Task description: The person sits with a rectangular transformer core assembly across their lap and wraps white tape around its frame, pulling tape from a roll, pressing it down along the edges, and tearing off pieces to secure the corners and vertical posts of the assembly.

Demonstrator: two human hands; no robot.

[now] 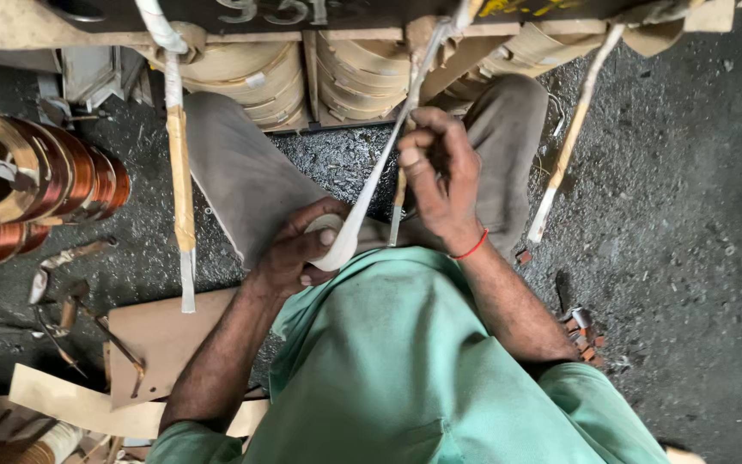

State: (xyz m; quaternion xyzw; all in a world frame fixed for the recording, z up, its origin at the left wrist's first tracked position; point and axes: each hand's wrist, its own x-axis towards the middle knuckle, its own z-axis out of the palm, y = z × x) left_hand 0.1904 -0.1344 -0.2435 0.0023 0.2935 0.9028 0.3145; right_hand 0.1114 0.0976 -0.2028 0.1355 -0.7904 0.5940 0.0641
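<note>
— How is the tape held?

— A small roll of white tape [330,243] is cupped in the left hand [298,253], the grip clamped around it with the thumb across the top. A strip of tape [380,176] is drawn taut from the roll up to a paper-wrapped lead [418,64], where it is pinched together by the fingers of the right hand [440,176].

— How might it be expected to handle?

— It is judged light, soft and limp; it stays straight only under tension and could be creased or torn if pulled across an edge. The roll is best taken around its rim, the strip close to the lead.

— And the room around it?

— Space is tight. The knees are set on either side, the wound coils [302,73] lie just beyond under a frame, and other wrapped leads [180,163] hang to the left and right. Copper strip coils [36,185] sit well apart on the gritty floor [689,215], which is more open to the right.
</note>
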